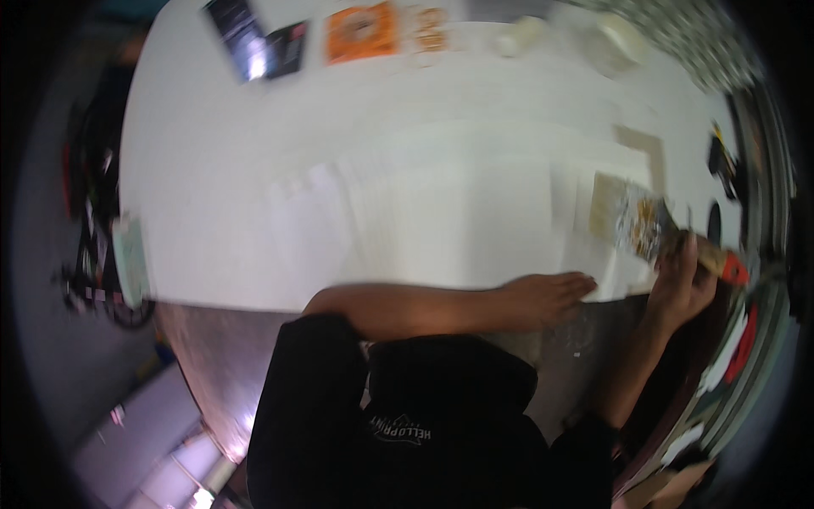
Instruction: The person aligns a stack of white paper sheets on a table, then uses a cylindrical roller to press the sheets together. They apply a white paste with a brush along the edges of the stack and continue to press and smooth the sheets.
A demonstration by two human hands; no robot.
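Note:
My right hand (682,276), at the right front of the white table (254,127), is closed round the handle of a wide paintbrush (642,222). The brush has pale bristles pointing left, a stained metal band and a red handle end. Its bristles are over the right end of a fanned row of white paper sheets (466,212); whether they touch is unclear. My left forearm lies across the table's front edge. My left hand (555,299) rests by the sheets' near edge, fingers stretched out and holding nothing. The sheets are blurred.
At the far side lie a dark glossy phone-like slab (237,38), a black packet (287,49), an orange packet (362,32), orange rubber bands (431,32), a pale cylinder (521,36) and a white roll (619,44). A cutter-like tool (721,157) lies near the right edge.

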